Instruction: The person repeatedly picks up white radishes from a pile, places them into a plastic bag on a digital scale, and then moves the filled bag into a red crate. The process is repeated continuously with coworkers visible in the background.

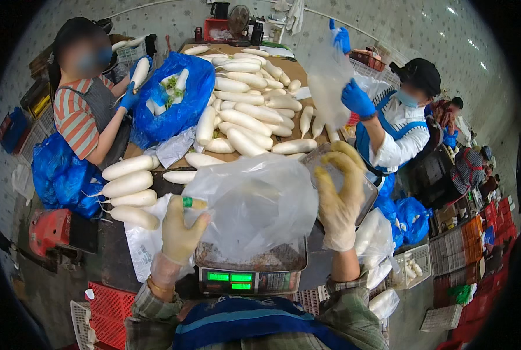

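Note:
A translucent plastic bag [260, 201] spreads puffed out above a digital scale [249, 280], whose stained metal pan [286, 258] shows below it. My left hand [179, 232], in a pale glove with green tape on one finger, holds the bag's left edge between finger and thumb. Beside the bag's right edge is my right hand [341, 197], gloved and slightly blurred, its fingers curved and apart with nothing seen in them. Several white radishes [131, 186] lie in a row left of the bag. Beyond it, a large heap of white radishes [251, 105] covers the table.
At left, a co-worker [85, 96] holds a radish above a blue plastic bag [173, 96] containing trimmings. Another co-worker [396, 118] on the right lifts a clear bag [330, 83]. A metal tray [367, 197] lies behind my right hand. Red crates [111, 315] stand below left.

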Motion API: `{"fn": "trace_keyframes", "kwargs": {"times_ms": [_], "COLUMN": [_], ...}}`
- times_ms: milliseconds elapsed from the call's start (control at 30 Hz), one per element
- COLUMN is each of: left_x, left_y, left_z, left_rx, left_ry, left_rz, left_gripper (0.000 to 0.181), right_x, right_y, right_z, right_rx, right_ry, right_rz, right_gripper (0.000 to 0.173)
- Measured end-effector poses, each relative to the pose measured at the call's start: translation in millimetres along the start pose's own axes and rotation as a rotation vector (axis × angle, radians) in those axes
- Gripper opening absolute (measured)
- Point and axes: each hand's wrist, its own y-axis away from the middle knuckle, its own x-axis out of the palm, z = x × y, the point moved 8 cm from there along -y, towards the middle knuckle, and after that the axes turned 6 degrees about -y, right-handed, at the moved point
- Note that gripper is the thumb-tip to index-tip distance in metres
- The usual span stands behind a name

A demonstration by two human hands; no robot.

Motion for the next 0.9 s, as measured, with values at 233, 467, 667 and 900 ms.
{"fn": "trace_keyframes", "kwargs": {"times_ms": [233, 467, 667, 900], "left_x": [-18.0, -8.5, -11.5, 6.6], "left_y": [20.5, 75.8, 80.2, 59.4], "left_z": [-8.4, 73.6, 95.1, 74.9], "left_rx": [-0.403, -0.762, -0.782, -0.701], "left_ry": [0.524, 0.474, 0.820, 0.658], "left_rz": [0.048, 0.193, -0.113, -0.067], "left_gripper": [0.025, 0.040, 0.034, 0.045], "right_x": [133.3, 172.7, 270.5, 317.0], "right_y": [139.3, 78.8, 49.4, 49.3], "right_z": [-16.9, -64.8, -301.5, -309.4], "right_rx": [-0.203, 0.499, 0.571, 0.341], "right_ry": [0.110, -0.805, -0.132, 0.454], "right_rz": [1.446, 1.220, 0.471, 0.743], "right_gripper": [0.031, 0.041, 0.081, 0.121]}}
